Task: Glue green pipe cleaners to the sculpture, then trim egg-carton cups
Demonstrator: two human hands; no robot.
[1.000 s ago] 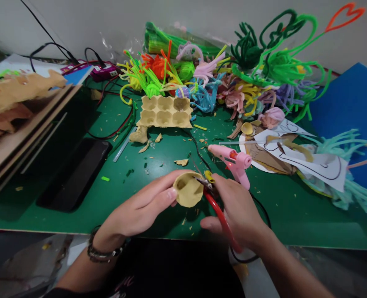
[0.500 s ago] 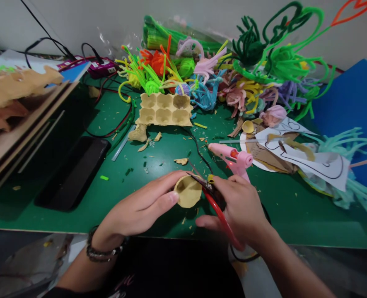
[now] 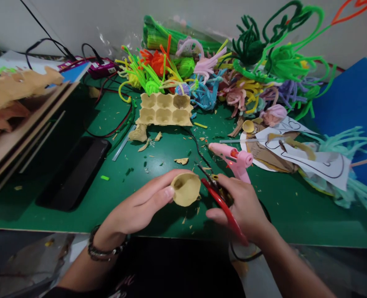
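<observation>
Between the thumb and fingers of my left hand [image 3: 149,200] is a cup cut from an egg carton [image 3: 190,193], its opening tilted toward me. My right hand [image 3: 241,205] grips red-handled scissors [image 3: 219,201], whose blades point up and left, just clear of the cup's right edge. A pink glue gun [image 3: 233,159] lies right beyond my right hand. Farther back sits the remaining piece of egg carton [image 3: 165,109] with its several hollows facing up. Small carton scraps [image 3: 181,161] are scattered on the green tabletop [image 3: 158,165].
A black phone [image 3: 74,174] lies on the left, beside stacked cardboard [image 3: 25,124]. Colourful pipe-cleaner shapes [image 3: 158,62] line the back. Paper cutouts [image 3: 314,161] and a blue board [image 3: 351,99] occupy the right. A dark cord [image 3: 199,145] crosses the middle.
The scissors have come away from the cup's rim, moving slightly right with my right hand. My left hand has turned the cup a little and shifted it slightly left.
</observation>
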